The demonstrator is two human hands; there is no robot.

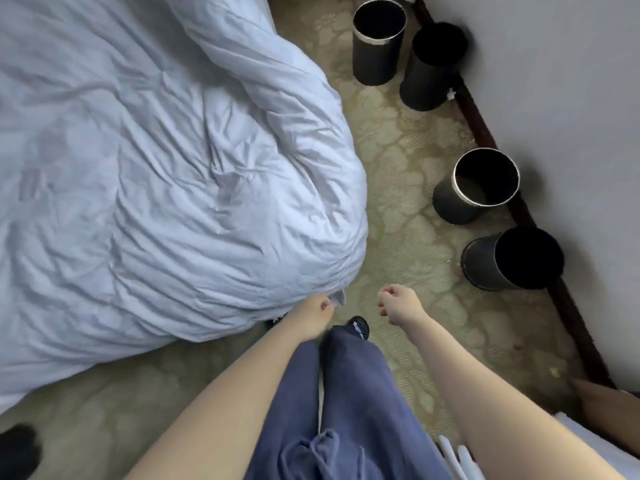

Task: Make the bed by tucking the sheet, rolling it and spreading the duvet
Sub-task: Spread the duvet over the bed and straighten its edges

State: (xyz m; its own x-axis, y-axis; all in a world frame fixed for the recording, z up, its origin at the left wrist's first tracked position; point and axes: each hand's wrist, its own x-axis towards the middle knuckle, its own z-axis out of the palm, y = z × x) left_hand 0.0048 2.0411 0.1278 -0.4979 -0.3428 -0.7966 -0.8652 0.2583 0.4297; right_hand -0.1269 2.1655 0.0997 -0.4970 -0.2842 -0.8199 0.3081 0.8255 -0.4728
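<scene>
The left hand (317, 308) pinches a corner of the duvet (173, 168) at lower centre of the frame. The right hand (398, 306), just beside it, is curled and empty above the carpet (398, 161).

crumpled matt cloth duvet (166, 161); rough patterned carpet (398, 209); smooth dark bins (377, 43)

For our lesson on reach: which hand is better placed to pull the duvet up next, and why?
Left. The left hand pinches the duvet at its near corner. The right hand is curled over the carpet, apart from the duvet, holding nothing.
</scene>
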